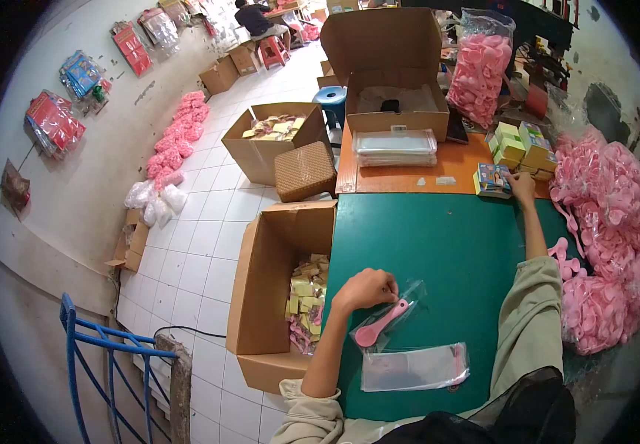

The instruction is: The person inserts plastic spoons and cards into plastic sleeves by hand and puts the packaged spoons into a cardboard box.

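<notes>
My left hand (368,289) is closed in a pinch on the upper edge of a clear plastic bag (415,297) over the green table mat. Inside that bag lies a pink spoon (380,323), its bowl toward the lower left. Below it rests a stack of flat clear bags (414,368). My right hand (521,186) reaches to the far right of the table and touches a stack of small printed cards (493,180); its fingertips are partly hidden, and their grip is too small to make out.
Bags of pink spoons (605,229) line the table's right side. An open carton (397,122), packed clear sleeves (395,148) and yellow-green boxes (510,148) stand at the back. Left of the table is a carton (260,281) of packed items. A person (255,20) sits far off.
</notes>
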Demonstrator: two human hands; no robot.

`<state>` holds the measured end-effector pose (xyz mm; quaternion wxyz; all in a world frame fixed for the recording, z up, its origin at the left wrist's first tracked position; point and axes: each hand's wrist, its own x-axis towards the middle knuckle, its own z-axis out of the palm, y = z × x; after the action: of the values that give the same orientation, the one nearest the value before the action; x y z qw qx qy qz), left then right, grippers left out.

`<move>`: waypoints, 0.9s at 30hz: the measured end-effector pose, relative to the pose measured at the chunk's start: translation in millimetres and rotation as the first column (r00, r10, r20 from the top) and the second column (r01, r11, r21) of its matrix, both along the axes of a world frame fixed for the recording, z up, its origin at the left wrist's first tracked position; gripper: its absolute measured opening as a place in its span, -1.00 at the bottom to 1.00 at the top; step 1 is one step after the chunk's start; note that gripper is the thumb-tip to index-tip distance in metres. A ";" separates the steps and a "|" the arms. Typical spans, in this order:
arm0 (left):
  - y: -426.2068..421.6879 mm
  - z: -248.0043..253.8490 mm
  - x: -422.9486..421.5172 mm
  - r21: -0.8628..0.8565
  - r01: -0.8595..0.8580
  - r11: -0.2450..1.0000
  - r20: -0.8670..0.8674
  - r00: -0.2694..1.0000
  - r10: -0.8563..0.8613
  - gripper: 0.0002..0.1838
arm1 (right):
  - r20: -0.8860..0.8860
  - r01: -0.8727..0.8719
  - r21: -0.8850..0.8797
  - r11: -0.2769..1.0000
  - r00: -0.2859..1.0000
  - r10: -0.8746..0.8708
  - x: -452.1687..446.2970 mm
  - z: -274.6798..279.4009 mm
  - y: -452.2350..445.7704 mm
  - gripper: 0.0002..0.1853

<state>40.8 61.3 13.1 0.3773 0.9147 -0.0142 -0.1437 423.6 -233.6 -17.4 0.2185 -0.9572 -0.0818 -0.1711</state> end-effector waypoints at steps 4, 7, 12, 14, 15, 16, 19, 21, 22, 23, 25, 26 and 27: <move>0.7 2.7 1.4 -0.066 0.076 0.995 0.011 0.997 -0.075 -0.75 | 0.116 0.033 0.056 0.998 0.992 -0.039 -12.2 -6.2 5.6 -0.70; -6.6 12.3 1.1 -0.082 -0.070 0.994 -0.041 0.997 0.067 -0.75 | 0.253 0.043 0.121 0.992 0.965 -0.073 -19.3 -8.2 5.7 -0.78; -5.3 2.5 2.9 -0.036 0.099 0.994 -0.024 0.995 -0.100 -0.69 | 0.357 -0.076 0.217 0.973 0.934 -0.006 -50.8 19.9 4.9 -0.82; -6.7 3.3 4.9 -0.004 0.156 0.988 -0.021 0.988 -0.156 -0.68 | 0.366 -0.138 0.235 0.962 0.929 0.044 -57.7 28.7 -0.4 -0.83; -7.2 10.1 5.6 0.010 0.180 0.984 -0.002 0.984 -0.180 -0.68 | 0.306 -0.158 0.322 0.933 0.950 0.055 -66.2 35.4 -1.5 -0.83; -7.1 14.4 6.1 0.024 0.203 0.979 0.017 0.979 -0.203 -0.69 | 0.246 -0.171 0.409 0.897 0.967 0.072 -76.4 44.6 -0.7 -0.83; -5.7 21.7 3.8 -0.343 0.205 0.917 0.179 0.972 -0.151 -0.75 | 0.239 -0.317 0.473 0.822 0.944 0.226 -115.6 67.0 0.3 -0.84; -9.4 34.0 0.1 -0.560 0.222 0.798 0.173 0.974 -0.149 -0.81 | 0.259 -0.474 0.458 0.752 0.881 0.397 -158.0 84.3 5.1 -0.85; -12.7 36.5 0.4 -0.654 0.222 0.723 0.184 0.974 -0.132 -0.82 | 0.180 -0.485 0.505 0.714 0.868 0.463 -185.1 96.8 9.5 -0.85; -15.9 37.3 1.5 -0.739 0.222 0.636 0.193 0.974 -0.115 -0.83 | 0.102 -0.488 0.553 0.675 0.844 0.527 -212.7 108.7 14.4 -0.86; -21.4 38.8 4.5 -0.798 0.194 0.571 0.185 0.980 -0.074 -0.85 | 0.097 -0.501 0.610 0.614 0.816 0.569 -258.8 124.6 23.8 -0.88; -22.8 41.9 5.5 -0.812 0.156 0.562 0.152 0.987 -0.054 -0.86 | 0.098 -0.506 0.637 0.582 0.801 0.590 -275.2 129.2 26.8 -0.89; -23.3 44.4 6.2 -0.824 0.120 0.553 0.120 0.992 -0.035 -0.86 | 0.138 -0.552 0.630 0.547 0.773 0.620 -286.3 132.1 28.4 -0.90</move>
<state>47.0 38.0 57.5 0.7557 0.6333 -0.1372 -0.0953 137.3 -205.2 114.7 0.5780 -0.7477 -0.3219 -0.0571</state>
